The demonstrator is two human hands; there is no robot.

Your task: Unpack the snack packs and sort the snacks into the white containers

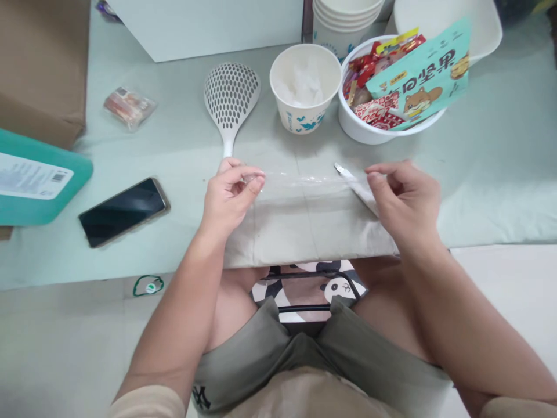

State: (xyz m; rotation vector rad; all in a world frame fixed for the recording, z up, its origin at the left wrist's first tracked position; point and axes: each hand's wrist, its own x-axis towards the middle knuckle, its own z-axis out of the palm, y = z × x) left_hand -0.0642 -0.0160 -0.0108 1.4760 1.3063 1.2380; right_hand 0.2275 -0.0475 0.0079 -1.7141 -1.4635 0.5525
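Note:
A clear strip of plastic film (300, 179) is stretched between my two hands above the near part of the table. My left hand (232, 194) pinches one end of it between thumb and fingertips. Its other end is pinched by my right hand (407, 200). Beneath the film near my right hand lies a slim white object with a metal tip (359, 188), partly hidden; I cannot tell its kind. Just beyond my left hand rests a white skimmer (232, 96), its handle partly covered by that hand.
Behind stand a paper cup (300, 119) with white tissue inside, stacked cups (346, 35) and a white bowl (369, 132) of packaged snacks. To the left are a phone (124, 212), a small wrapped snack (129, 108), a green container (43, 180) and a brown box (43, 69).

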